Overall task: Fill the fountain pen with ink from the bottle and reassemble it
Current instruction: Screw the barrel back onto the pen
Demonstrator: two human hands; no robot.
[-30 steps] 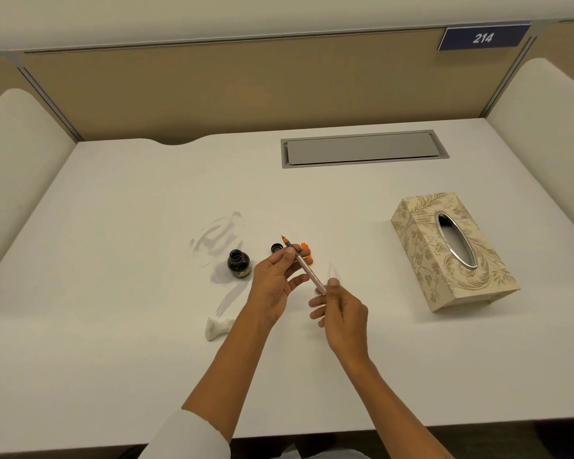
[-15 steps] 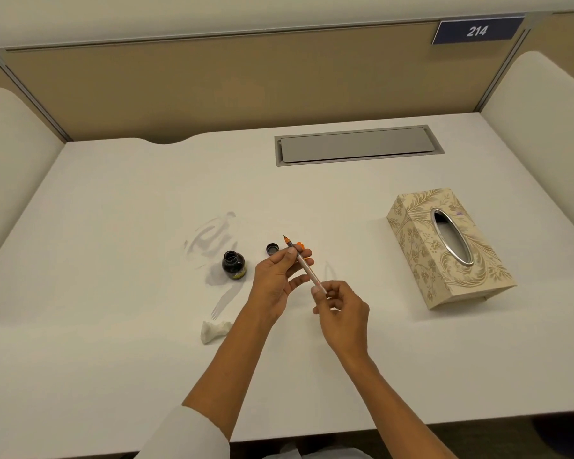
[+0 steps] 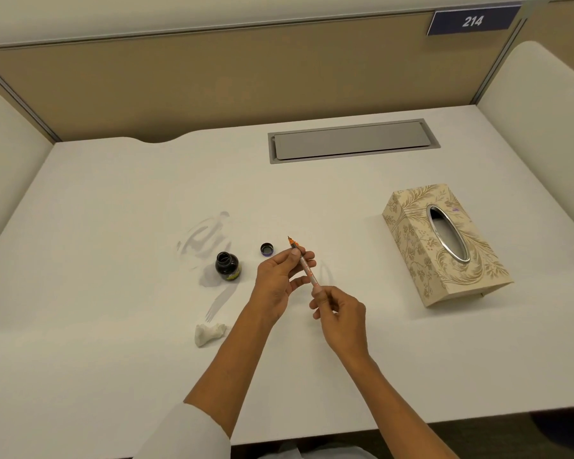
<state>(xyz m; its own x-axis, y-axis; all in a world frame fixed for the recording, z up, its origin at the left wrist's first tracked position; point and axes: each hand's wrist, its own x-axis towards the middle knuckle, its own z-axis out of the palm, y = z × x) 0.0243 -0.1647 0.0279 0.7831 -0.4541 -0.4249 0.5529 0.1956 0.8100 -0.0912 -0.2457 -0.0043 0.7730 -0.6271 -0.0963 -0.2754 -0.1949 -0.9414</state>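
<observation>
I hold a slim fountain pen (image 3: 307, 268) slanted above the white desk, its orange nib end pointing up and away. My left hand (image 3: 280, 281) pinches the pen near the nib. My right hand (image 3: 340, 314) grips its rear end with thumb and fingertips. An open dark ink bottle (image 3: 227, 266) stands upright just left of my left hand. Its small round cap (image 3: 266, 249) lies on the desk between the bottle and the nib. A faint clear part (image 3: 325, 271) lies on the desk behind the pen; I cannot tell what it is.
A crumpled white tissue (image 3: 209, 332) lies near the front, left of my left forearm. A patterned tissue box (image 3: 444, 243) stands at the right. A grey cable hatch (image 3: 353, 140) is set in the desk at the back. Padded dividers flank both sides.
The orange piece seen behind my left fingers is out of sight now. My right hand has shifted its grip on the pen's rear end. The view has tilted slightly.
</observation>
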